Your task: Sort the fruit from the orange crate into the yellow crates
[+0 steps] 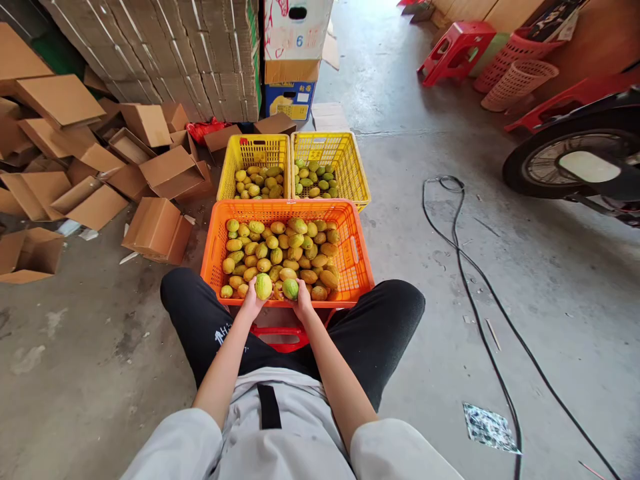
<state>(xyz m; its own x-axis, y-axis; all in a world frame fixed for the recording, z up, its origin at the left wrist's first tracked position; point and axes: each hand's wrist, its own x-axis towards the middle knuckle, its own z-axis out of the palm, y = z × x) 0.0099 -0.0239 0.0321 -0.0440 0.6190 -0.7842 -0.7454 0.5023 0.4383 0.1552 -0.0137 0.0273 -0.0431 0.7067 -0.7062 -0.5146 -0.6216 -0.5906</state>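
My left hand (253,299) is closed around a yellow-green oval fruit (263,287). A greener oval fruit (290,289) sits in my right hand (303,302), its fingers partly hidden behind it. Both hands are side by side over the near edge of an orange plastic crate (357,257). Many yellow, green and brownish oval fruits (296,240) lie inside that crate. Directly behind it, a left yellow crate (227,170) holds yellowish fruits, and a right yellow crate (353,163) holds mostly green ones.
Loose cardboard boxes (165,230) litter the floor at left, before a tall stack of flattened cardboard (200,60). A red stool (457,50) and pink baskets (520,83) stand at back right. A black cable (470,267) runs past a motorbike wheel (555,160).
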